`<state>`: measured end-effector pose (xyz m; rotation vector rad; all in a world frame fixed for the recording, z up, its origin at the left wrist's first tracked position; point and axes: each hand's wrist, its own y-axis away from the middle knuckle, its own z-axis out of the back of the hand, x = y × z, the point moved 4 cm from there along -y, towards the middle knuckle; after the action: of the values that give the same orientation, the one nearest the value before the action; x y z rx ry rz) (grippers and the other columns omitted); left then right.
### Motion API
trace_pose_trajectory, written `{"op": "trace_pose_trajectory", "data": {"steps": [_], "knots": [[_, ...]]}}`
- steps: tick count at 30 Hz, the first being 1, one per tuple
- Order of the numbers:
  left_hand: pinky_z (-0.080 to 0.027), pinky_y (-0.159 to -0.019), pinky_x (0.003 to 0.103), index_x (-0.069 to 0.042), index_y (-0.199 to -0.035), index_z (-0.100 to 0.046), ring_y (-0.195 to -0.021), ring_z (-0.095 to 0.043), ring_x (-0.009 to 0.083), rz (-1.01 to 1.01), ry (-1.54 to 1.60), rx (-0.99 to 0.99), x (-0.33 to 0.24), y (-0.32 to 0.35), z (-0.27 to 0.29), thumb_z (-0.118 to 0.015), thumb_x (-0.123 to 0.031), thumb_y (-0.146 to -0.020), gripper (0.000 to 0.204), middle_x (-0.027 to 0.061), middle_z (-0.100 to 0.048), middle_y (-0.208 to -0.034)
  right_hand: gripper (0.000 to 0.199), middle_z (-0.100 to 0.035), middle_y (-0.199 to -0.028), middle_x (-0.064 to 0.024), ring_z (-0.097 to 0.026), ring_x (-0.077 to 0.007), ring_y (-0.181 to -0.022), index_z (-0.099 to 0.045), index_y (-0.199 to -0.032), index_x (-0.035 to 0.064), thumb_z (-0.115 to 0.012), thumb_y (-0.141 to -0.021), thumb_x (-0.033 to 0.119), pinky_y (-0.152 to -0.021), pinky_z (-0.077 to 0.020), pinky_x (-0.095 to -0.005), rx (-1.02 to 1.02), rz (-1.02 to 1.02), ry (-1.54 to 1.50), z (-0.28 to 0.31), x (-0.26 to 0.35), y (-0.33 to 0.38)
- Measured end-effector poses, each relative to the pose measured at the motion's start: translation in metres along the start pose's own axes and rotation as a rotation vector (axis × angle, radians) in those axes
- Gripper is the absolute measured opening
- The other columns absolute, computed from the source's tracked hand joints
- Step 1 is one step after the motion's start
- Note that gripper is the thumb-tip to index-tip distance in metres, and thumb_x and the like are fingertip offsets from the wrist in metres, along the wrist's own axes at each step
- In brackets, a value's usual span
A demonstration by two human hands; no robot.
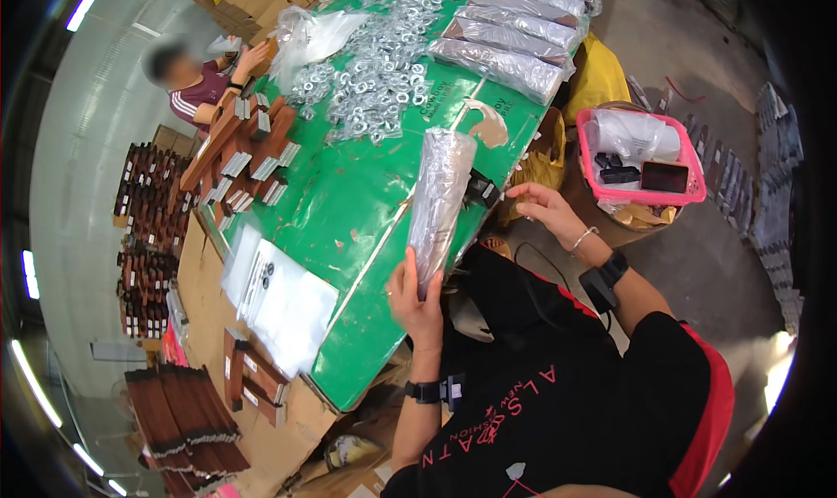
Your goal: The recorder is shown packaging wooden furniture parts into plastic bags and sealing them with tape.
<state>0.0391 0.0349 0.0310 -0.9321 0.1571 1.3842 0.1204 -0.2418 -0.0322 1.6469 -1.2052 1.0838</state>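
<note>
My left hand (pixel 415 299) grips the near end of a long plastic-wrapped bundle (pixel 443 189), which lies slanted along the right side of the green table (pixel 366 276). Under the clear wrap the bundle looks grey and brown. Beyond the table's right edge, my right hand (pixel 547 210) has its fingers bent together, thumb and forefinger close to each other. Whatever may be between them is too small to make out. Between this hand and the bundle sits a black device (pixel 481 188) at the table edge, perhaps a tape dispenser.
Small bags of metal rings (pixel 379 84) cover the far table, beside wrapped bundles (pixel 501 67). Brown wooden pieces with pale ends (pixel 248 154) are piled at left, near flat plastic bags (pixel 283 302). A pink basket (pixel 641 197) stands at right. Another person (pixel 196 88) works far left.
</note>
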Motion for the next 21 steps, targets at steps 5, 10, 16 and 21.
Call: {"op": "trace_pose_trajectory", "data": {"steps": [5,10,16,21], "knots": [[-0.046,-0.089,0.042,-0.012,-0.138,-0.061,-0.103,-0.059,0.0325,-0.151,-0.2,0.016,-0.013,0.0,0.017,-0.08,-0.018,-0.08,0.061,0.0131,-0.063,-0.119,0.019,-0.058,-0.089,0.0085,-0.045,-0.0011,-0.074,-0.066,-0.106,0.0088,-0.068,-0.096,0.024,-0.065,-0.0339,-0.0193,-0.091,0.09,-0.034,-0.005,-0.013,-0.015],[-0.046,-0.087,0.042,-0.014,-0.137,-0.062,-0.101,-0.059,0.0327,-0.23,-0.339,0.07,-0.014,0.012,0.021,-0.081,-0.019,-0.077,0.063,0.0124,-0.062,-0.122,0.013,-0.061,-0.086,0.0081,-0.048,-0.001,-0.074,-0.067,-0.096,0.0089,-0.07,-0.095,0.021,-0.066,-0.0365,-0.0193,-0.087,0.104,-0.108,-0.011,-0.03,-0.031],[-0.046,-0.086,0.043,-0.013,-0.136,-0.063,-0.098,-0.058,0.0339,-0.279,-0.4,0.089,-0.01,0.015,0.015,-0.081,-0.018,-0.076,0.063,0.0142,-0.061,-0.12,0.015,-0.056,-0.069,0.0071,-0.045,-0.0032,-0.059,-0.068,-0.086,0.0067,-0.071,-0.092,0.02,-0.053,-0.0332,-0.0219,-0.092,-0.093,-0.065,-0.004,-0.029,-0.038],[-0.047,-0.085,0.043,-0.016,-0.135,-0.064,-0.097,-0.058,0.0325,-0.21,-0.307,0.055,-0.011,0.008,0.018,-0.08,-0.018,-0.078,0.06,0.0121,-0.062,-0.12,0.017,-0.065,-0.069,-0.0001,-0.059,-0.0098,-0.067,-0.066,-0.079,0.0031,-0.07,-0.089,0.016,-0.062,-0.046,-0.0281,-0.093,0.026,0.447,0.014,-0.074,-0.04]]}}
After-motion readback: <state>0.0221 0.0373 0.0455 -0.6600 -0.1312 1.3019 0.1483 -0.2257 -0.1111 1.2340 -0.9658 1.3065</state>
